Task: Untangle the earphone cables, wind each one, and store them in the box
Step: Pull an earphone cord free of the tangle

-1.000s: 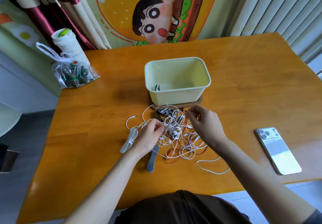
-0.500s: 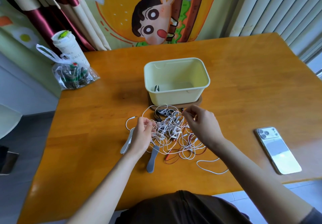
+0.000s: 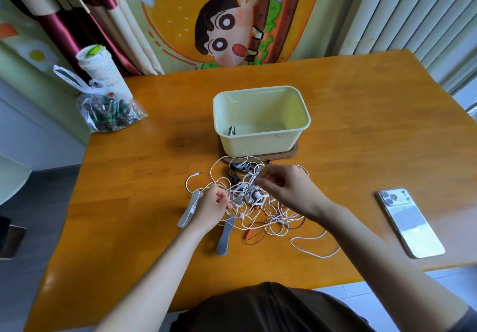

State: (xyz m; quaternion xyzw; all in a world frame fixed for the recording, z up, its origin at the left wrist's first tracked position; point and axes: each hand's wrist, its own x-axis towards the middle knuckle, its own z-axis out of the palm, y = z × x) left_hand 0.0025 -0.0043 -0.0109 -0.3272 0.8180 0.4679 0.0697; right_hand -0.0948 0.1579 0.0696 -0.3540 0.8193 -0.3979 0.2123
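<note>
Forearms reached from the near edge of the desk [image 3: 134, 177] to a tangle of earphone cables [image 3: 254, 204] lying about mid-desk, just in front of the box [image 3: 260, 148]. The left hand [image 3: 211, 207] was curled, pinching white strands at the tangle's left side. The right hand [image 3: 286, 189] pinched a strand at its far side, fingers bent. Two flat grey strips [image 3: 225, 236] lay beside and under the left hand.

Pulling the hands apart would probably tighten the knots rather than free them. A thin red wire [image 3: 254, 238] threaded through the white ones looked likeliest to snap under a hard tug. One white loop [image 3: 309, 250] trailed toward the near edge and might drag or catch if the bundle were lifted.

A phone [image 3: 410, 224] lay face down near the right edge, well apart, with no brand readable. The pale yellow box stood open on a brown tray [image 3: 293, 151] and was almost empty. At the far left corner, a cup [image 3: 103, 73] behind a plastic bag [image 3: 111, 109] carried dark handwriting too small to read.
</note>
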